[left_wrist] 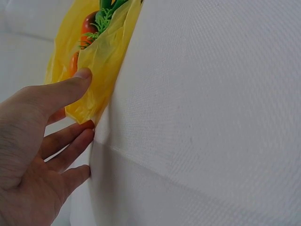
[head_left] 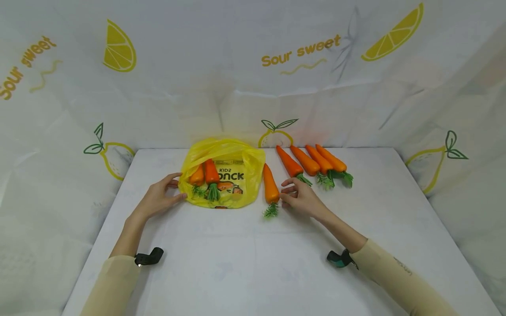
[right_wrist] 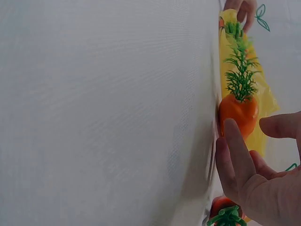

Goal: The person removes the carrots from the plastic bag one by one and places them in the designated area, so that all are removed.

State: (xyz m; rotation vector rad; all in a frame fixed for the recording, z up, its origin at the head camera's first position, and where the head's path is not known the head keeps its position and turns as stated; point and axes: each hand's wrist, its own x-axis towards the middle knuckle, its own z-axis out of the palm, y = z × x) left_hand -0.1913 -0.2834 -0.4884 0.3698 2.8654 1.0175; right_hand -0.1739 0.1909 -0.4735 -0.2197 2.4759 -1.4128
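A yellow plastic bag (head_left: 249,193) lies on the table with two carrots (head_left: 212,173) at its mouth, green tops toward me. At the bag's left edge is my left hand (head_left: 160,196). Its thumb (left_wrist: 70,92) rests on the yellow plastic, while its extended fingers touch the edge, apart from the thumb. A single carrot (head_left: 270,184) lies just right of the bag, its leafy top nearest me. My right hand (head_left: 303,198) reaches beside this carrot's thick end. In the right wrist view, its thumb and fingers are spread around the carrot (right_wrist: 240,113) without closing on it.
Several more carrots (head_left: 303,160) lie side by side at the back right, just beyond my right hand. A white cloth printed with lemons (head_left: 276,139) hangs behind the white table (head_left: 237,263). Black wrist devices (head_left: 150,256) sit at both sleeves.
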